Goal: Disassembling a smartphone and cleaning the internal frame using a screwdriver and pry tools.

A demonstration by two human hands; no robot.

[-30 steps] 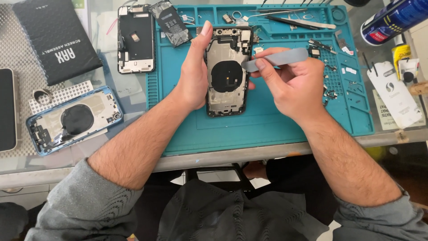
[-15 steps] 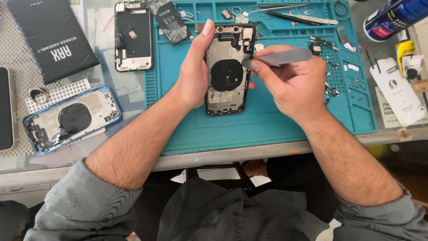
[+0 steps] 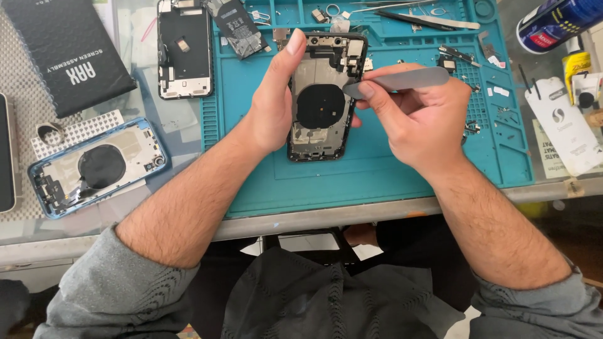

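Teal silicone repair mat (image 3: 389, 182) covers bench centre w/ tray slots along its far edge. On it, mid-mat, the opened black phone housing (image 3: 320, 100) w/ round dark coil in its middle: long axis runs near–far, camera-cutout end pointing away from the person, bottom end toward them. Left hand (image 3: 276, 103) grips housing's left edge, thumb up along the side. Right hand (image 3: 418, 122) is closed around a flat grey metal pry tool (image 3: 402, 80), its tip touching housing's right edge. Left of mat: blue phone housing (image 3: 94, 166), lying slanted; black screen assembly (image 3: 183, 50); black flat box (image 3: 66, 53). Far edge: metal tweezers (image 3: 433, 22). Right: blue spray can (image 3: 556, 24), white card (image 3: 562, 129). Small screws & parts are scattered right of the hand.
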